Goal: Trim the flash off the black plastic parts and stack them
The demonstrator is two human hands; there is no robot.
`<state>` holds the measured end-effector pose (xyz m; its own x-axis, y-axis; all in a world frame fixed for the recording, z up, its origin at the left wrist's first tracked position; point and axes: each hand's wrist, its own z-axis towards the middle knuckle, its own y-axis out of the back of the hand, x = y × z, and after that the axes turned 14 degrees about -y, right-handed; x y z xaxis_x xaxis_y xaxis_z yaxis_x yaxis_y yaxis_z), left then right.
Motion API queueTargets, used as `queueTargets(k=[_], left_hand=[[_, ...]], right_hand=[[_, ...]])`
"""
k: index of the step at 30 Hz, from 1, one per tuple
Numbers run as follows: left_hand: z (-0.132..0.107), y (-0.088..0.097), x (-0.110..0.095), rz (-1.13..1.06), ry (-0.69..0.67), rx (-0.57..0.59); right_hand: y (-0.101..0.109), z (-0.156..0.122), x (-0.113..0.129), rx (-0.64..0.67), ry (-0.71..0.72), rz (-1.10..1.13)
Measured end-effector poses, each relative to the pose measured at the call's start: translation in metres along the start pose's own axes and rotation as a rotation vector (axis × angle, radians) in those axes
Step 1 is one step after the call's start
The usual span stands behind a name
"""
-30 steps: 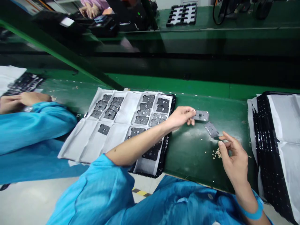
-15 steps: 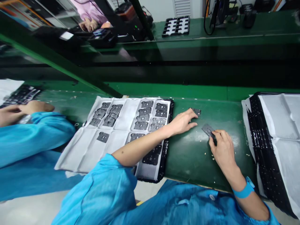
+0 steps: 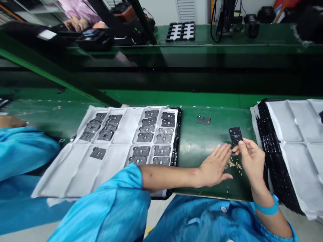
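Between thumb and fingers, my right hand (image 3: 252,158) holds up a thin black plate with cut-outs (image 3: 235,135) above the green bench. My left hand (image 3: 214,166) lies flat and open on the bench, palm down, fingers stretched toward the right hand. Small beige bits (image 3: 234,164) are gathered in a loose heap by its fingertips. A second black plate (image 3: 203,120) rests on the bench farther back. To the left, a white-lined tray (image 3: 126,134) carries several similar plates in its compartments; my left forearm crosses over its near right corner and hides part of it.
A stack of black trays with white liners (image 3: 277,154) stands at the right. A co-worker's blue sleeve (image 3: 30,151) is at the far left. A green post (image 3: 63,79) slants across the back left. A black-and-white tray (image 3: 180,31) sits on the rear shelf.
My left hand has moved from beside the rear plate toward me and rightward, flattening on the bench. The beige bits are now heaped together. My right hand has tilted its plate upright.
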<state>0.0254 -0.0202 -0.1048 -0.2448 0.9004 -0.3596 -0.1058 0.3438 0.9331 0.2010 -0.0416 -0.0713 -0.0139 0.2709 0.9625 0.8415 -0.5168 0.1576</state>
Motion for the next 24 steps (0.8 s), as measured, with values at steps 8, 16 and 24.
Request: queueTargets(k=[8, 16, 24], left_hand=[[-0.004, 0.059, 0.018, -0.51, 0.061, -0.337], [0.011, 0.105, 0.023, -0.706, 0.063, -0.535], [0.01, 0.129, 0.016, -0.728, 0.077, -0.247]], right_hand=[[0.01, -0.023, 0.025, 0.009, -0.126, 0.125], [0.0, -0.033, 0.028, 0.164, 0.037, -0.076], [0.009, -0.029, 0.045, 0.176, 0.17, -0.12]])
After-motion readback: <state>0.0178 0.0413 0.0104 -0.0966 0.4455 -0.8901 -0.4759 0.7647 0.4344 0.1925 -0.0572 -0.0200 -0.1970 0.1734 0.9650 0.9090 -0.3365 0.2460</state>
